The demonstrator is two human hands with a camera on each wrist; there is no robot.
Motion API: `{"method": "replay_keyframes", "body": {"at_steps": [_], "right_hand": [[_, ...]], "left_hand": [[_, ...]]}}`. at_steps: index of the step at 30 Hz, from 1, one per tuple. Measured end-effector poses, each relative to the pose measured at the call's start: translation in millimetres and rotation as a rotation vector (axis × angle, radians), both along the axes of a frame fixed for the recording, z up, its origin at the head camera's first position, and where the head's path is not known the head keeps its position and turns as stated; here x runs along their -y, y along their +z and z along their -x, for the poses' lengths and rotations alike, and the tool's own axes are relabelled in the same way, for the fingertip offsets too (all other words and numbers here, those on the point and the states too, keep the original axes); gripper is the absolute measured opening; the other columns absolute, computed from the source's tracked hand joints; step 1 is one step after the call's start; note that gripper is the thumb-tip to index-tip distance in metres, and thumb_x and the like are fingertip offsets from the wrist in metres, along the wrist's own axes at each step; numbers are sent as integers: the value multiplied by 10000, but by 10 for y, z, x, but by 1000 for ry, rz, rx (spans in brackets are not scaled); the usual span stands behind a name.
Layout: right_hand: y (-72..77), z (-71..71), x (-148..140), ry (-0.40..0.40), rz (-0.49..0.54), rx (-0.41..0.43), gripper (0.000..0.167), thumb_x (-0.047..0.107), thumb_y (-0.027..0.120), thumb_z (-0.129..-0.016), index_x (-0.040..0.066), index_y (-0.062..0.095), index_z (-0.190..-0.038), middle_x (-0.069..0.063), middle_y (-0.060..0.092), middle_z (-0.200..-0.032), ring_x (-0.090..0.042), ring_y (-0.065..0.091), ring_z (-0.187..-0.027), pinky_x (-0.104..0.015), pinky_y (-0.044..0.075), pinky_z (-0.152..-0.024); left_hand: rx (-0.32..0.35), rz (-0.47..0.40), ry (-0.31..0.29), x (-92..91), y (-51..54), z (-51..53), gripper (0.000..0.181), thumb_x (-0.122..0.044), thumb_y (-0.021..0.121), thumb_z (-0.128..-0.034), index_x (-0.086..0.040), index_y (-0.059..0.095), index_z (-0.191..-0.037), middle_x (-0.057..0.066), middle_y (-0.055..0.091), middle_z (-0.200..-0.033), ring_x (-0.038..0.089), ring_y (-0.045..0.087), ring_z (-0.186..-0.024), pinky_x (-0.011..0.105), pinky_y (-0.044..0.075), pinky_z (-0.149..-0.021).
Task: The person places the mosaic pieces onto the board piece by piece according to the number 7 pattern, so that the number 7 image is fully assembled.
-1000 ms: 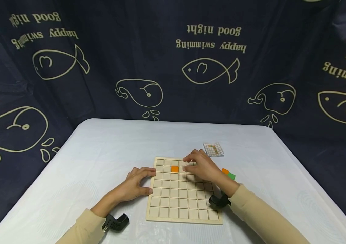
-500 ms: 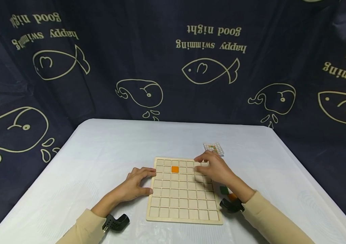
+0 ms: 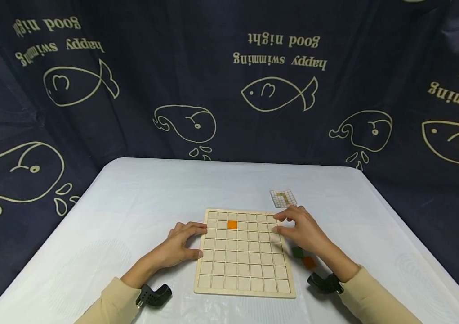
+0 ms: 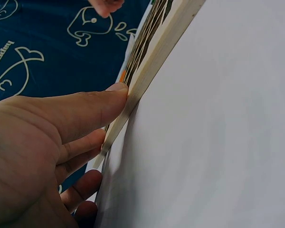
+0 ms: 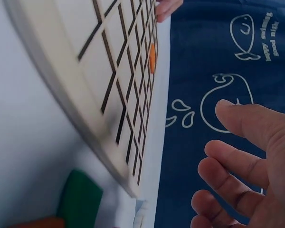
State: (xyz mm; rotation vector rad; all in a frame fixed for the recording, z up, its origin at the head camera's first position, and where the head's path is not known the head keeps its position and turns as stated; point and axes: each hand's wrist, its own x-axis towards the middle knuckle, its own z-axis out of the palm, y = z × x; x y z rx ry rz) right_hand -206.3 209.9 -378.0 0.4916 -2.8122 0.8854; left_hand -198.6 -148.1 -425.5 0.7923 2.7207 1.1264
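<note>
- Dark blue cloth (image 3: 221,58), printed with pale fish, whales and upside-down words, hangs behind a table with white cover (image 3: 148,189).
- On this table lies flat a wooden board (image 3: 237,245), which is divided by thin lines into many small squares.
- One orange tile (image 3: 232,224) sits in the board, in the second row from the far edge and the third column from the left.
- Left hand (image 3: 180,246) is at the left edge of the board; its thumb and fingers are spread wide and touch this edge.
- Right hand (image 3: 305,231) is near the far right corner of the board; its thumb and forefinger stand apart, with a gap between them.
- To the right of the board, near the right forearm, lie a green tile (image 3: 297,252) and a second orange tile (image 3: 309,262), one just beside the other.
- Beyond the board, near the right hand, lies a small card (image 3: 282,198) with a coloured grid.
</note>
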Motion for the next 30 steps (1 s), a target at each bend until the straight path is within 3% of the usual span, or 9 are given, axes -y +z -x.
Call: {"method": "replay_keyframes", "body": {"at_steps": [4,13,20,30], "right_hand": [[-25,-46,-78,-8,6,-16,285,235,751,-794,123,711,-1053,-12,628,-942,-212,471,-885,-277,370,-683],[-86,-156,-217,-38,-14,24,289,247,748,-795,124,712,-1054,-6,642,-965,-173,471,-934,-342,402,-779],[-170,-234,-301,-46,-20,34,277,253,758,-781,142,717,-1032,30,639,-949,-161,470,-901,-305,387,-765],[-241,-320,-420,-64,-67,-12,266,251,782,-750,156,721,-991,71,610,-888,-108,436,-872,-308,363,-759]], "left_hand": [[-4,-4,-2,2,-2,-3,551,-249,737,-797,-122,556,-1302,-29,456,-1435,170,349,-1166,446,228,-958],[-1,-1,3,0,5,-2,545,-242,736,-796,-126,557,-1298,-44,458,-1430,162,346,-1168,448,223,-960],[10,3,6,0,9,-8,546,-243,736,-796,-126,557,-1298,-46,454,-1434,159,341,-1163,432,231,-957],[-31,2,-10,2,-14,11,545,-272,734,-800,-125,558,-1294,-15,466,-1426,164,359,-1134,413,236,-927]]}}
